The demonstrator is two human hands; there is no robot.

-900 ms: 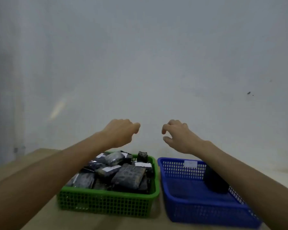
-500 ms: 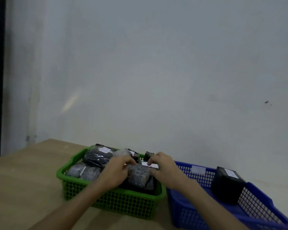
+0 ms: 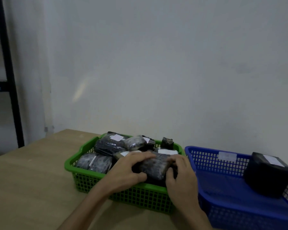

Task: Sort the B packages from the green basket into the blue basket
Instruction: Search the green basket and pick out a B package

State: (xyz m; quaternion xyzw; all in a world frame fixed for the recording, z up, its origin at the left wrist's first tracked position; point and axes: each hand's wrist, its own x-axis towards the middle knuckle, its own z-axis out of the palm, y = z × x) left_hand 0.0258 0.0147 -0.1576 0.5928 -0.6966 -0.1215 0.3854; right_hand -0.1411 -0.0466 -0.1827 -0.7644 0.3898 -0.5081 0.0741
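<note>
A green basket point(image 3: 83, 178) on the wooden table holds several dark plastic-wrapped packages, some with white labels. Both hands grip one mottled dark package point(image 3: 154, 167) at the basket's near right. My left hand point(image 3: 128, 171) clasps its left end and my right hand point(image 3: 181, 178) clasps its right end. Any label on that package is hidden. To the right stands the blue basket point(image 3: 211, 163), with one black package point(image 3: 266, 176) with a white label leaning against its right wall.
The wooden table point(image 3: 32, 180) stretches left of the green basket. A black metal shelf frame point(image 3: 8, 72) stands at the far left. A pale wall rises right behind both baskets.
Both hands dropped from the air above the baskets into the green basket and closed on the mottled package. The view swung right and drew closer.
</note>
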